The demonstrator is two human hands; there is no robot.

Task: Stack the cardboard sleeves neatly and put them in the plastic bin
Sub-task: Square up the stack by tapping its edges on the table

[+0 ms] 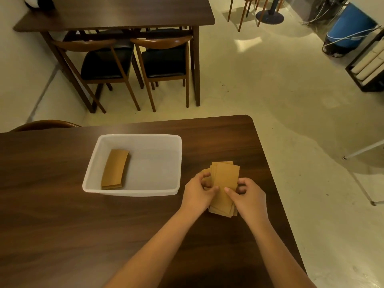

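Note:
A loose pile of brown cardboard sleeves (225, 177) lies on the dark wooden table (62, 225), right of the white plastic bin (133, 192). My left hand (197, 192) grips the pile's left side and my right hand (247, 196) grips its right side, thumbs on top. The pile's edges are fanned and uneven. Inside the bin, near its left wall, rests a small neat stack of sleeves (115, 169).
The table's right edge (276, 183) runs close to the pile, with pale floor beyond. Another table (116, 15) with two chairs (166, 59) stands farther back. A blue barrel (349, 28) and a rack sit at the far right.

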